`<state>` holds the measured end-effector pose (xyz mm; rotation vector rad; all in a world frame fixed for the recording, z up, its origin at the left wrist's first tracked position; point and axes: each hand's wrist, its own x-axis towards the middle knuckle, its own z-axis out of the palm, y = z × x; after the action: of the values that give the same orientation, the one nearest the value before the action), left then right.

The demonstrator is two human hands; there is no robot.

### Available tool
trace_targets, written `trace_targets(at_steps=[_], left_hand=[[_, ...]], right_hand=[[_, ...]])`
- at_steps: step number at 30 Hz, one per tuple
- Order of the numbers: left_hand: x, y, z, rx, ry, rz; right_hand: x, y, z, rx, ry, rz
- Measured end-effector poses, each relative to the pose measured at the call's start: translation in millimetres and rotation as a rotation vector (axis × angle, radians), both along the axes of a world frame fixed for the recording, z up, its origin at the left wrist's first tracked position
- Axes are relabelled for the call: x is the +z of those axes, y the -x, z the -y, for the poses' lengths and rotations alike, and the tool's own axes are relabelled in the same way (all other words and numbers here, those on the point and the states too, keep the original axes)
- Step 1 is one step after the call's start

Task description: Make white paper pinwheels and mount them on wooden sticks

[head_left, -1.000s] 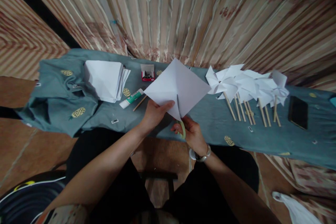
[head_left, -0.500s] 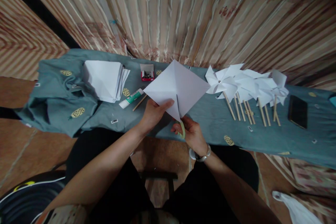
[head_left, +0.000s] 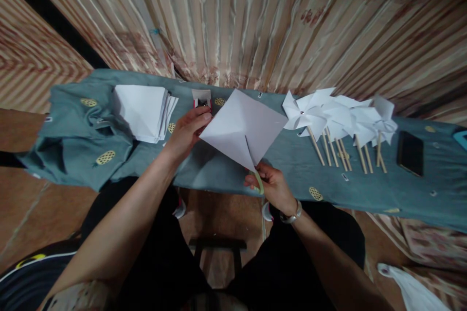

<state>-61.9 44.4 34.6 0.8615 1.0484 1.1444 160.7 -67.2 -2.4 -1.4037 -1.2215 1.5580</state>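
Observation:
A white square sheet of paper (head_left: 244, 119) is held above the cloth, turned with one corner towards me. Its left edge is in my left hand (head_left: 189, 129), fingers closed at that side. My right hand (head_left: 273, 184) is closed around the yellow-green handle of a pair of scissors (head_left: 260, 182) at the near corner. A dark slit runs from that corner towards the sheet's middle; most of the blades are hidden by the paper. Just behind my left fingers stands a small open red box (head_left: 202, 99), partly covered, with small metal pieces in it.
A stack of white paper (head_left: 140, 112) lies on the grey-green cloth (head_left: 215, 172) at left. Several white paper pinwheels (head_left: 337, 114) on wooden sticks lie to the right, beside a black phone (head_left: 410, 152). A striped curtain (head_left: 241, 24) hangs behind.
My left hand has moved from the sheet's lower left edge, up and left to its left corner, covering the glue stick and part of the red box. My right hand has shifted slightly right and down.

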Motion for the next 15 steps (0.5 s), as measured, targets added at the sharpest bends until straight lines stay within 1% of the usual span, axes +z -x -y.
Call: trace_targets(at_steps=[5,9,12,15], left_hand=[[-4.6,-3.2,-1.2,-0.055,0.049,-0.081],[-9.7,-9.3,3.3,-0.146,0.074,-0.077],[-13.7,-13.4,6.5,-0.177,0.105,-0.089],[-15.9,-15.5,7.6,-0.161,0.122,-0.098]], right_hand=[[2.7,-15.4,3.5,0.14,0.057,-0.012],[8.4,-25.3,5.3,0.237,0.076,-0.01],[10.6,-29.7,6.2,0.275,0.067,-0.019],[10.3,-33.1,6.5,0.28,0.021,-0.013]])
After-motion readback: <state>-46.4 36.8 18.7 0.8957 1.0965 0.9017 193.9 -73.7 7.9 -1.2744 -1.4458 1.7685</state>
